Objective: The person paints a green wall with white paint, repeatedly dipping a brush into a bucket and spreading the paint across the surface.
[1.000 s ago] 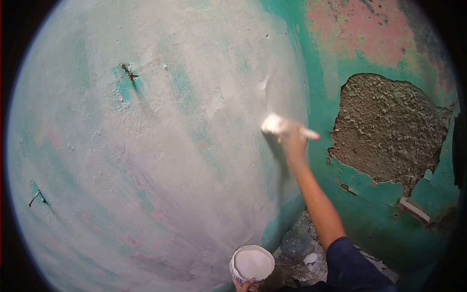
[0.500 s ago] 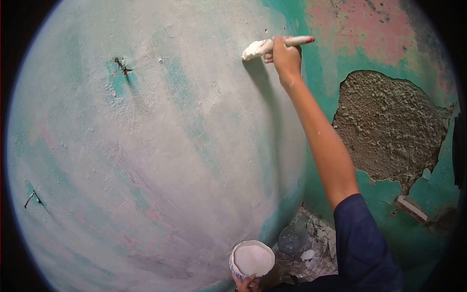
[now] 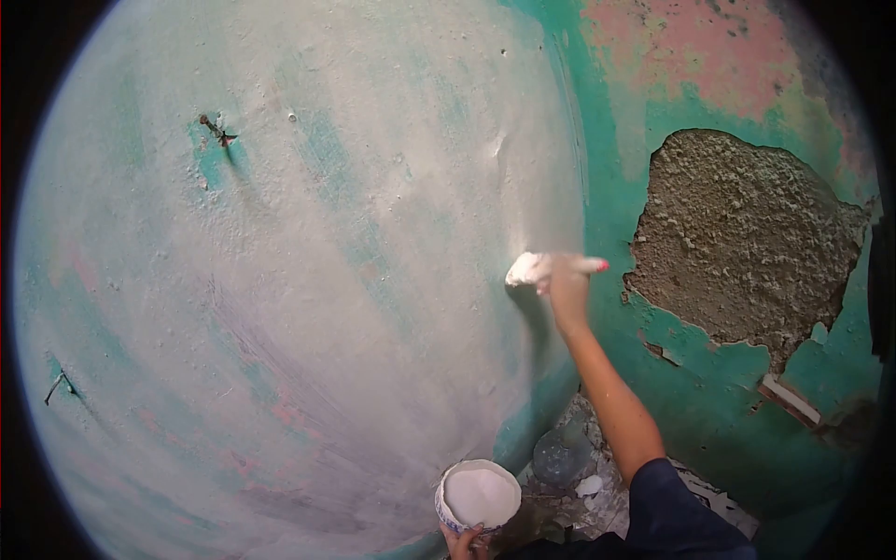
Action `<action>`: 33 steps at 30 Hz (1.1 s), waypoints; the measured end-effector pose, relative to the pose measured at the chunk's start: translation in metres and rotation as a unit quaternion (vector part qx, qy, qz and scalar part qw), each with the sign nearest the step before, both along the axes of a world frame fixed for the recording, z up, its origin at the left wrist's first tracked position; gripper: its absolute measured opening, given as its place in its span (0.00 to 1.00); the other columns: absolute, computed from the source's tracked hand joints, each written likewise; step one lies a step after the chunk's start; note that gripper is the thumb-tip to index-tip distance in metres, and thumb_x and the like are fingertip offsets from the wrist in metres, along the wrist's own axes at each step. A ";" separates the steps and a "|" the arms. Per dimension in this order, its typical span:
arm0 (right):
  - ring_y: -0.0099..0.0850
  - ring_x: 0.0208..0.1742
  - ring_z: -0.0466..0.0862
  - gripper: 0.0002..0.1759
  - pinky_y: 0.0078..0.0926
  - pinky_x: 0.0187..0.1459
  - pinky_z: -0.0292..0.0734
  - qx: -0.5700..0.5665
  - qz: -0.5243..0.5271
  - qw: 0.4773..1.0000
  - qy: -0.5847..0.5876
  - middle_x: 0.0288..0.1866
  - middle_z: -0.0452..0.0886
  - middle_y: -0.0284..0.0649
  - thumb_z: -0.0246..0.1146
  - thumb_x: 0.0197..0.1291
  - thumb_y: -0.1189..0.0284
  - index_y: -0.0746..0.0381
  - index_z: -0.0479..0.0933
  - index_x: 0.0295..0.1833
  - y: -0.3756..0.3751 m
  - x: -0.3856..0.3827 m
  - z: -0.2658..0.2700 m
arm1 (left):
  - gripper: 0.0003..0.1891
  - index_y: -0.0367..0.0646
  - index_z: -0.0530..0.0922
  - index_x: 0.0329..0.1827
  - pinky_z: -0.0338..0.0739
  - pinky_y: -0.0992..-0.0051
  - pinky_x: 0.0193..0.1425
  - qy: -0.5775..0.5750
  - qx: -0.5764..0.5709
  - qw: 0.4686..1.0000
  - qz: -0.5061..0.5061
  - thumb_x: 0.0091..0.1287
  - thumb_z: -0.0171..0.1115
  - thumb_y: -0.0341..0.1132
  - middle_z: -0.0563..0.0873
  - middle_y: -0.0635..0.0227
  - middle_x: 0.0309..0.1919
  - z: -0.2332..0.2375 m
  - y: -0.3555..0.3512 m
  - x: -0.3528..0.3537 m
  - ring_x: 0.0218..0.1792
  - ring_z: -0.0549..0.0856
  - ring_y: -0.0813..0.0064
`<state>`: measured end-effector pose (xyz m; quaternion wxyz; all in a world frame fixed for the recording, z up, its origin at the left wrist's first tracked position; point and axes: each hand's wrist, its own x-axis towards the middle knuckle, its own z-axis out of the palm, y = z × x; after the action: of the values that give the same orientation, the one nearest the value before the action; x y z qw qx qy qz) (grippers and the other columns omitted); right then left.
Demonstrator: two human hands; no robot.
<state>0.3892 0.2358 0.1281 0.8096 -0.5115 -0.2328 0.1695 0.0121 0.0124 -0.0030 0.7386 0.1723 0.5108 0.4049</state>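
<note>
Paintbrush (image 3: pixel 528 269): we are holding it roughly level in the right hand (image 3: pixel 567 282), its white-coated bristles lying against the pale-painted wall (image 3: pixel 401 289), near that wall's right-hand edge. The right grip is closing around the handle, whose red tip is pointing right; motion is blurring the fingers. A shadow is falling below the brush. At the lower edge of the view, our left hand (image 3: pixel 465 541) is gripping a tub (image 3: pixel 478 509) of whitish paint (image 3: pixel 477 493), its fingers curling against the near side and its opening facing us. Green and pink patches are showing through the wall's pale coat. Two metal fixings are projecting on the left, one higher (image 3: pixel 217 129) and one lower (image 3: pixel 63 384). To the right, the green wall (image 3: pixel 621 327) is exposing a rough grey-brown patch (image 3: pixel 747 238). Below, a rounded translucent object (image 3: pixel 562 455) is resting beside pale debris (image 3: pixel 607 495).
</note>
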 end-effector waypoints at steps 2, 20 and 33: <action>0.30 0.24 0.81 0.18 0.28 0.32 0.77 -0.041 -0.092 0.988 -0.115 0.34 0.83 0.45 0.58 0.69 0.65 0.72 0.74 0.48 0.028 0.020 0.011 | 0.36 0.46 0.57 0.73 0.82 0.67 0.38 -0.007 0.024 1.000 0.001 0.61 0.62 0.29 0.77 0.57 0.51 0.010 -0.004 0.006 0.45 0.82 0.63; 0.30 0.39 0.83 0.14 0.26 0.32 0.82 0.189 0.010 0.972 0.141 0.44 0.80 0.42 0.55 0.71 0.65 0.65 0.71 0.51 0.024 0.011 0.024 | 0.37 0.46 0.54 0.75 0.83 0.67 0.39 -0.027 0.096 0.995 -0.027 0.63 0.61 0.34 0.78 0.57 0.50 -0.017 -0.009 -0.015 0.41 0.83 0.63; 0.27 0.30 0.83 0.11 0.24 0.29 0.79 0.079 -0.017 0.994 -0.071 0.35 0.81 0.42 0.55 0.71 0.66 0.64 0.71 0.45 0.003 -0.014 0.088 | 0.37 0.45 0.53 0.76 0.84 0.62 0.46 -0.023 0.033 0.998 -0.057 0.65 0.61 0.34 0.77 0.55 0.55 -0.044 -0.017 -0.019 0.48 0.83 0.59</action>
<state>0.3748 0.2384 0.2159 0.8319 -0.4603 -0.2935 0.0995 -0.0070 -0.0043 -0.0466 0.7657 0.2164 0.4694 0.3828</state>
